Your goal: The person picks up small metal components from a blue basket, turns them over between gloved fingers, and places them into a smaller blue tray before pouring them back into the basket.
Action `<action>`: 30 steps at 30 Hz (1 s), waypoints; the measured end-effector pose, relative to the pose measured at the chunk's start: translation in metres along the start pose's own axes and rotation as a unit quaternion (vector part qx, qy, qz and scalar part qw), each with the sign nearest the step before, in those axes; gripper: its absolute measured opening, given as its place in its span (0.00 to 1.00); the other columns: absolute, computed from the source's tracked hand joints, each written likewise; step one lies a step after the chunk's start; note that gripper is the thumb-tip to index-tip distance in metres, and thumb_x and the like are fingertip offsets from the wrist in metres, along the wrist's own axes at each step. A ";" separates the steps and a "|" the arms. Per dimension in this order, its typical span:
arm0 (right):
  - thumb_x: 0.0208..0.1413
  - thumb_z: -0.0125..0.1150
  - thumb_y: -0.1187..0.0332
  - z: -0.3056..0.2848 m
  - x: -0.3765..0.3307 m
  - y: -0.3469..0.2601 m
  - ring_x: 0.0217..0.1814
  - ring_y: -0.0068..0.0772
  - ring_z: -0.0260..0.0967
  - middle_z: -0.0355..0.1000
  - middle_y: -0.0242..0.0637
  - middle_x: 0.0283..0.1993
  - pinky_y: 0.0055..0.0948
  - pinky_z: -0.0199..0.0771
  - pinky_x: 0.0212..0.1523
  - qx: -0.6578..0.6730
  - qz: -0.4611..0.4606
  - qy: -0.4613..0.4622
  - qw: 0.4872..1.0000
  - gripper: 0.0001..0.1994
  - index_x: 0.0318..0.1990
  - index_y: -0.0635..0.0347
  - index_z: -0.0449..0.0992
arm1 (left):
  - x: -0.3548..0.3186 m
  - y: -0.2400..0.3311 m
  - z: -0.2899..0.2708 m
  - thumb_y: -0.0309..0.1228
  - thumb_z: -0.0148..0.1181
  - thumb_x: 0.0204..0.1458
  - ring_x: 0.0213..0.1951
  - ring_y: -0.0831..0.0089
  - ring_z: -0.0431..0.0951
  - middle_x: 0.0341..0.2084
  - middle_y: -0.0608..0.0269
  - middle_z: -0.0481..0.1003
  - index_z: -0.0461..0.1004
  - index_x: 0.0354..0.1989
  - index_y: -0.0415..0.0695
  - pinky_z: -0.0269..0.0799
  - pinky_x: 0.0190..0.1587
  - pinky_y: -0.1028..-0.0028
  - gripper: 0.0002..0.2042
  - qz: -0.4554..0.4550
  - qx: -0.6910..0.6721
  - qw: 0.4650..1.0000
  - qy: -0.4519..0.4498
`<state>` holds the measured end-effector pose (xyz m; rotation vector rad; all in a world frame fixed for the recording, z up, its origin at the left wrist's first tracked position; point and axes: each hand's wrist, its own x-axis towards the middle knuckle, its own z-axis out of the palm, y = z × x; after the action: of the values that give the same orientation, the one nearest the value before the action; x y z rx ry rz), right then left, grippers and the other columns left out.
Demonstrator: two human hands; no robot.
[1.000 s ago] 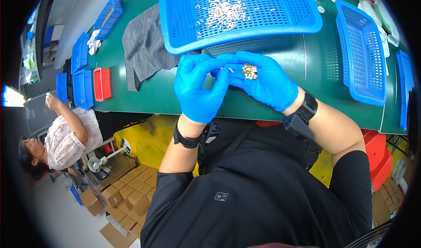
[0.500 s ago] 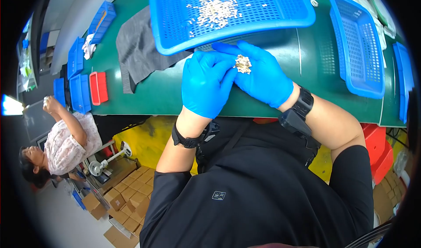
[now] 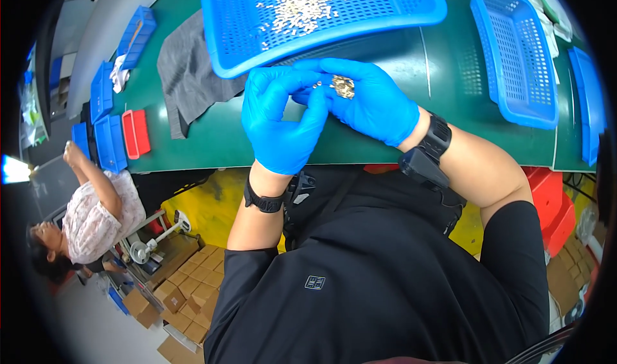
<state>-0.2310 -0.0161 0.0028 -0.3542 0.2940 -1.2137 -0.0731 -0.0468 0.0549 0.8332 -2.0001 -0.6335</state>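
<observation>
Both my hands wear blue gloves above the front of the green table point(image 3: 218, 136). My left hand point(image 3: 276, 119) is closed in a pinch, with a small shiny metal part point(image 3: 318, 85) between thumb and forefinger. Beside it my right hand point(image 3: 379, 107) is cupped and turned up, holding a little pile of gold and silver metal parts point(image 3: 342, 87). The exact kind of part is too small to tell. Just beyond my hands stands a blue perforated basket point(image 3: 379, 22), with many similar pale parts point(image 3: 299, 10) heaped loosely on its bottom.
A grey cloth point(image 3: 193, 74) lies left of the basket, partly under it. Another blue basket point(image 3: 524, 62) stands at the right. Blue bins point(image 3: 110, 144) and a red tray point(image 3: 135, 134) line the left end. A person point(image 3: 103, 203) sits at the far left, near stacked cardboard boxes point(image 3: 193, 287).
My left hand has drawn back a little from the right palm, and a part now shows in its pinch. The view has shifted, so the table's things sit slightly further left.
</observation>
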 end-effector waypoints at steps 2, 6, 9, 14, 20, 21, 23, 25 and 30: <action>0.70 0.51 0.71 0.006 -0.007 0.000 0.59 0.36 0.75 0.74 0.45 0.60 0.33 0.78 0.62 -0.217 -0.082 -0.001 0.973 0.20 0.65 0.72 0.67 | 0.001 0.003 -0.006 0.17 0.70 0.41 0.37 0.63 0.76 0.34 0.62 0.76 0.81 0.39 0.44 0.72 0.40 0.66 0.15 0.017 -0.005 1.000 0.017; 0.67 0.54 0.78 0.004 -0.002 -0.009 0.60 0.34 0.75 0.74 0.44 0.59 0.30 0.79 0.60 0.141 0.032 -0.002 0.990 0.19 0.64 0.73 0.68 | 0.005 0.007 -0.015 0.17 0.71 0.40 0.37 0.64 0.75 0.34 0.63 0.75 0.81 0.39 0.46 0.70 0.41 0.67 0.16 0.081 0.031 0.996 0.025; 0.65 0.56 0.80 0.011 -0.005 -0.003 0.60 0.34 0.74 0.74 0.45 0.59 0.30 0.78 0.61 -0.116 -0.063 0.004 0.991 0.20 0.64 0.73 0.68 | 0.006 0.010 -0.019 0.17 0.72 0.39 0.37 0.65 0.75 0.33 0.64 0.76 0.81 0.39 0.47 0.69 0.41 0.67 0.16 0.109 0.044 0.993 0.030; 0.65 0.57 0.80 0.007 -0.003 -0.002 0.60 0.33 0.74 0.75 0.45 0.59 0.30 0.78 0.61 -0.178 -0.108 -0.012 0.978 0.20 0.64 0.72 0.68 | 0.011 0.014 -0.020 0.18 0.72 0.38 0.37 0.65 0.75 0.34 0.65 0.76 0.82 0.39 0.48 0.68 0.41 0.67 0.17 0.130 0.062 0.989 0.024; 0.65 0.58 0.79 0.010 -0.002 -0.004 0.60 0.33 0.75 0.76 0.45 0.58 0.30 0.78 0.61 -0.078 -0.060 -0.009 0.995 0.18 0.62 0.71 0.70 | 0.023 0.013 -0.022 0.19 0.73 0.38 0.36 0.66 0.74 0.33 0.66 0.75 0.81 0.39 0.48 0.68 0.40 0.68 0.17 0.157 0.078 0.984 0.039; 0.65 0.58 0.79 0.009 -0.002 -0.003 0.60 0.33 0.75 0.76 0.45 0.58 0.30 0.78 0.61 -0.054 -0.053 -0.006 0.997 0.18 0.61 0.71 0.70 | 0.025 0.013 -0.022 0.20 0.73 0.38 0.36 0.66 0.74 0.33 0.66 0.75 0.81 0.38 0.48 0.68 0.40 0.68 0.17 0.159 0.081 0.983 0.043; 0.65 0.58 0.80 0.006 -0.001 -0.002 0.60 0.34 0.75 0.76 0.46 0.58 0.30 0.78 0.60 -0.029 -0.047 -0.004 0.998 0.17 0.61 0.72 0.70 | 0.027 0.013 -0.023 0.20 0.73 0.38 0.36 0.66 0.74 0.33 0.66 0.75 0.81 0.38 0.48 0.68 0.39 0.68 0.17 0.166 0.089 0.981 0.044; 0.67 0.56 0.76 0.003 0.001 -0.002 0.61 0.37 0.75 0.76 0.47 0.58 0.34 0.78 0.62 -0.023 -0.052 -0.019 0.998 0.16 0.60 0.73 0.70 | 0.029 0.014 -0.024 0.20 0.73 0.38 0.36 0.66 0.74 0.33 0.66 0.75 0.82 0.38 0.48 0.68 0.39 0.69 0.16 0.177 0.105 0.977 0.050; 0.71 0.49 0.67 0.006 0.001 -0.008 0.65 0.45 0.72 0.74 0.52 0.61 0.43 0.73 0.68 0.174 0.060 0.018 0.983 0.19 0.59 0.76 0.70 | 0.040 0.017 -0.028 0.20 0.73 0.40 0.36 0.65 0.75 0.33 0.64 0.75 0.82 0.37 0.47 0.69 0.39 0.68 0.14 0.149 0.101 0.980 0.087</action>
<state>-0.2348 -0.0184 0.0114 -0.0100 0.1273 -1.1281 -0.0712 -0.0694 0.1012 0.6614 -1.9966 -0.1820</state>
